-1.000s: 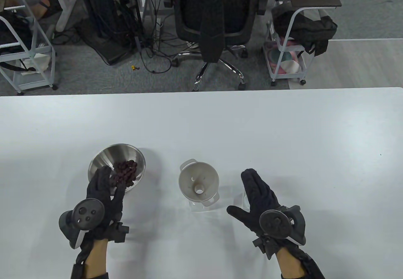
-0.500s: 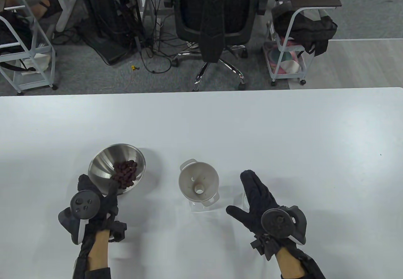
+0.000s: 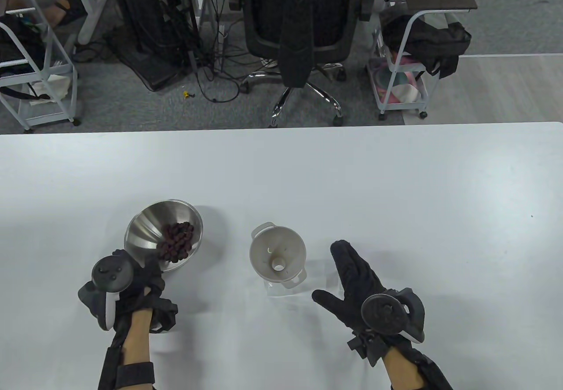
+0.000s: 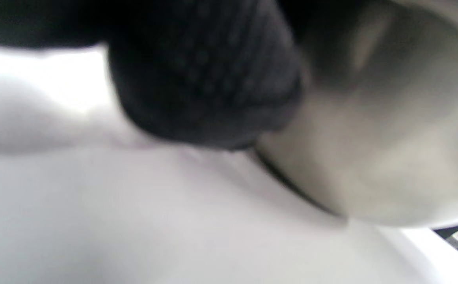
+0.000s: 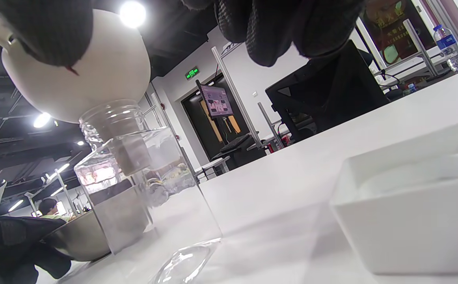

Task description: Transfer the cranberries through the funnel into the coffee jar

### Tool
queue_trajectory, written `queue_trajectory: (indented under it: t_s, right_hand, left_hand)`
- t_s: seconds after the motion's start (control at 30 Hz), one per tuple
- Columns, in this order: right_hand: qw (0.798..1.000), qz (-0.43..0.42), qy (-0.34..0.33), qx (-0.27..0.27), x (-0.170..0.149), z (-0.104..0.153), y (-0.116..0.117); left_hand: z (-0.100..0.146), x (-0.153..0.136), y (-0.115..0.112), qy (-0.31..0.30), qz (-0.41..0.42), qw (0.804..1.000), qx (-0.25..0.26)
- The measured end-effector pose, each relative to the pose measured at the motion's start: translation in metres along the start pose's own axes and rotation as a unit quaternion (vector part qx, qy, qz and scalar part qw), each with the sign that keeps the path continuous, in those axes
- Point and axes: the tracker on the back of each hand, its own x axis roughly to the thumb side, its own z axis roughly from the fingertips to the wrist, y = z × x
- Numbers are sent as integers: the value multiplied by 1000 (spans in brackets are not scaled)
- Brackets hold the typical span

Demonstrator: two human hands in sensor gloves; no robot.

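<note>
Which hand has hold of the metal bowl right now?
The left hand: it grips the near rim of the metal bowl. The right hand lies open beside the funnel, touching nothing.

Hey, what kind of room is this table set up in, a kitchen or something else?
Most likely an office or lab workspace, not a kitchen: behind the white table stand a black office chair, a tangle of cables on grey carpet, and white wheeled carts.
</note>
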Motion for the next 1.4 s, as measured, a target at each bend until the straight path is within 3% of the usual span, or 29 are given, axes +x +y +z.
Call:
queue_trajectory:
  t_s: [0.6,0.9,1.4]
  right_hand:
    - [1000,-9,4,6,0,-1,2]
    - [1000,-12,5,-3,-1,0,-1]
    - [1000,-27,6,-11,-2,3,-5]
  left_hand:
    - [-2,-11,3,27,78,997,9]
    - [18,28,19,-34,103,994,27]
    - [59,102,79,-133,101,980,106]
